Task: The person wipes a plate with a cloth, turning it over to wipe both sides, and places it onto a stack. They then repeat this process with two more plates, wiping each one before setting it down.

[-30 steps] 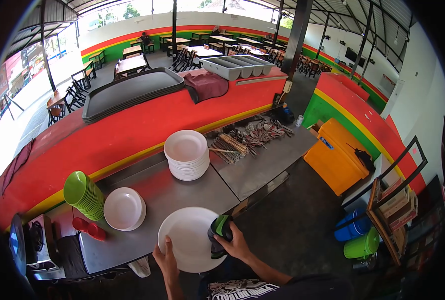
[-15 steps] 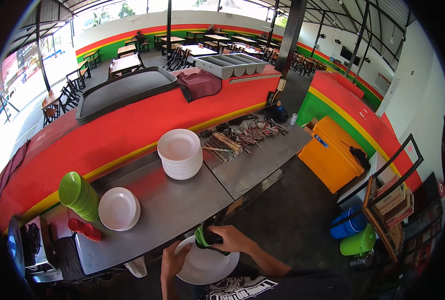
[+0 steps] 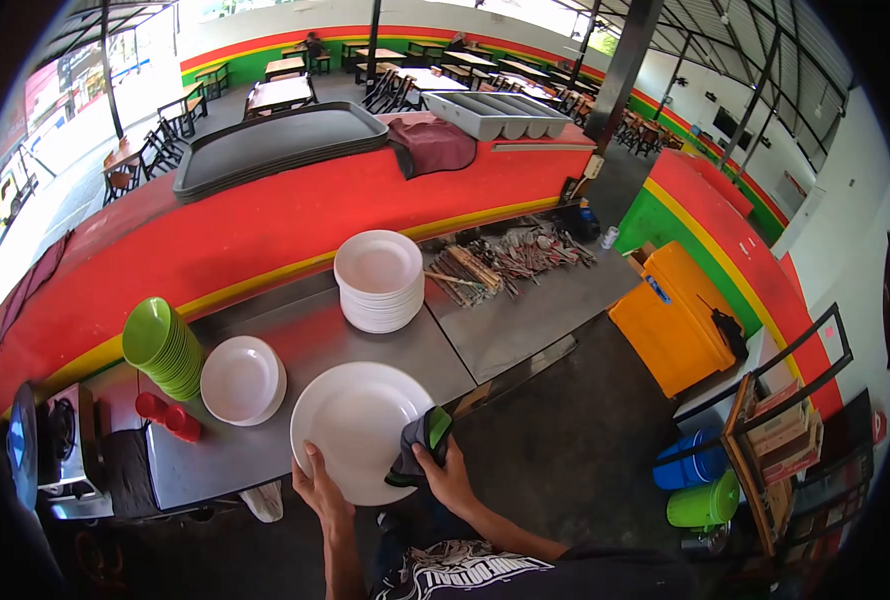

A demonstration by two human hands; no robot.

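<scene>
A large white plate (image 3: 350, 425) is held up in front of me at the table's near edge, its face toward me. My left hand (image 3: 323, 492) grips its lower left rim, thumb on the face. In my right hand (image 3: 447, 480) is a dark cloth (image 3: 410, 458) with a green part, pressed on the plate's right rim. Beyond the plate stands a tall stack of white plates (image 3: 380, 300) on the steel table (image 3: 305, 345). To the left are a lower stack of white bowls (image 3: 243, 382), nested green bowls (image 3: 170, 350) and red cups (image 3: 168, 415).
Loose cutlery (image 3: 530, 258) lies at the table's far right. On the red counter (image 3: 295, 225) behind are dark trays (image 3: 275, 150), a maroon cloth (image 3: 432, 148) and a grey cutlery holder (image 3: 500, 115). An orange bin (image 3: 670, 320) and a chair (image 3: 750, 450) stand right.
The plate has come up and away from my body, turning its face more toward me. My right hand and the cloth have moved from its far rim to its right rim. The view has shifted slightly.
</scene>
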